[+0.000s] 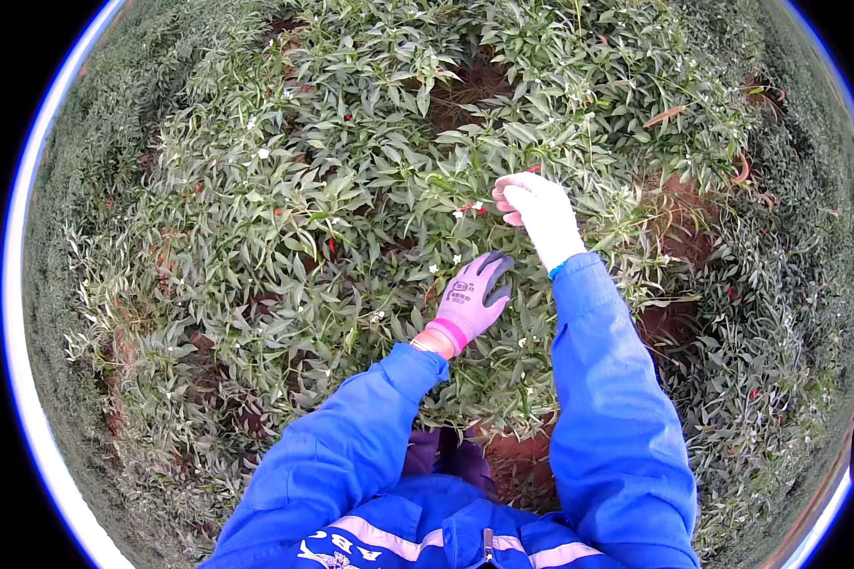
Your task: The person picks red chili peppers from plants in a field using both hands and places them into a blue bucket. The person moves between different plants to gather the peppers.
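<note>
Leafy green chili plants (pixel 351 180) with small white flowers lie under both my hands. My left hand (pixel 474 294), in a pink glove with dark grey fingertips, rests over the foliage with fingers stretched and thumb apart; nothing shows in it. Farther ahead and to the right, my right hand (pixel 539 211) wears a white glove. Its fingers curl together, and what they hold, if anything, is hidden. Just left of those fingers is a red chili (pixel 474 208) among the leaves. Another red chili (pixel 533 169) shows right against the far side of that hand.
A red chili (pixel 331 247) hangs in the plants to the left. Reddish soil (pixel 517 465) shows near my legs and between rows at the right (pixel 678 213). A dry brown leaf (pixel 666 116) lies on the foliage at the far right. Dense plants surround me.
</note>
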A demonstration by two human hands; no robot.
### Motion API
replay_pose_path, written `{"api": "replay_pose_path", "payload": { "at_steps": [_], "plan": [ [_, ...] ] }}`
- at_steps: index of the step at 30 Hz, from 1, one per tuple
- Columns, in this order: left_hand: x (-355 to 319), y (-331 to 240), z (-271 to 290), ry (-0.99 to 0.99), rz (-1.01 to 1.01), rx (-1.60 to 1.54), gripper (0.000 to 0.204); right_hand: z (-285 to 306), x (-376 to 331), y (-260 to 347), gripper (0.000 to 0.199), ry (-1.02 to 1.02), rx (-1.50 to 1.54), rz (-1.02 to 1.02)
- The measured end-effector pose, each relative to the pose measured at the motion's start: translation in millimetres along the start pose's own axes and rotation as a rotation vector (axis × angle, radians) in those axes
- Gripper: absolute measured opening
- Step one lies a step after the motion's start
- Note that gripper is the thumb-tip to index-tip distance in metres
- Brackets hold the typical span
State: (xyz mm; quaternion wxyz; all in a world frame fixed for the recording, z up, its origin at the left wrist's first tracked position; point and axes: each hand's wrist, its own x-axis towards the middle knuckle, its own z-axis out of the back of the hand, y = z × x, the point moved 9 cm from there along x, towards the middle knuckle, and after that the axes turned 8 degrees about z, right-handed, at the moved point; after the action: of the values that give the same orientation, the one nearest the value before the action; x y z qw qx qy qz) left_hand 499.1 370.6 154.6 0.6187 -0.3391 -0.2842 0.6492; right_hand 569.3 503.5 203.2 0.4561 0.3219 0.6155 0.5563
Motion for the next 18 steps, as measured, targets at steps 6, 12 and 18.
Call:
{"api": "replay_pose_path", "payload": {
  "at_steps": [6,12,18],
  "plan": [
    [-42.1,24.5,-11.3,0.168,0.186,0.007,0.061,-33.3,10.7,-44.9,0.035,0.023,-1.195,0.529],
    [-74.0,47.6,-8.9,0.17,0.224,-0.029,0.061,-59.4,20.5,-54.4,0.025,0.131,-1.327,0.329],
    [-84.6,57.8,3.4,0.183,0.268,0.044,0.062,-65.1,23.6,-52.1,0.021,0.006,-1.249,0.44]
  ]
}}
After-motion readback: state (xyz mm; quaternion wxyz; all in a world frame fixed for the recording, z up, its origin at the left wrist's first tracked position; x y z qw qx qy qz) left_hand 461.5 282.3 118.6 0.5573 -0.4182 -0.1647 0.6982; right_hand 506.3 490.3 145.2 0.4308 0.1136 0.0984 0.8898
